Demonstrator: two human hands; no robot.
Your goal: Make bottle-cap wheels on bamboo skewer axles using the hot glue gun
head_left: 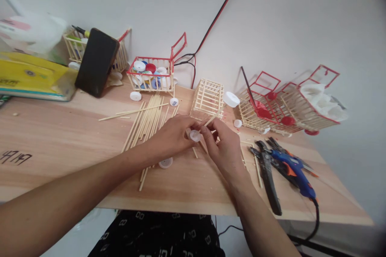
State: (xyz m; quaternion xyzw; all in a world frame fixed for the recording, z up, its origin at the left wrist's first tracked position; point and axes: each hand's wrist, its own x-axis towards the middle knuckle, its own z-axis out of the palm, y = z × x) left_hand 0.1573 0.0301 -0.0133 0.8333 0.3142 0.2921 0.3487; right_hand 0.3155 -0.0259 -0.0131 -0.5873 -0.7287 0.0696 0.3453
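Observation:
My left hand (173,134) and my right hand (224,144) meet over the middle of the wooden table (60,140). Together they pinch a small white bottle cap (195,135). The right fingers also pinch a short wooden stick (210,121) that points up and to the right from the cap. A bare stick-built cart frame (208,98) stands just behind the hands. A loose pile of wooden sticks (147,120) lies to the left of my left hand, and another white cap (165,163) rests on the table under my left wrist.
A stick cart full of coloured caps (150,74) stands at the back; two red-trimmed carts (283,104) lie at the right. A blue glue gun (294,170) and black pliers (267,172) lie right of my hands. A dark phone (96,62) leans at back left, near a yellow box (30,78).

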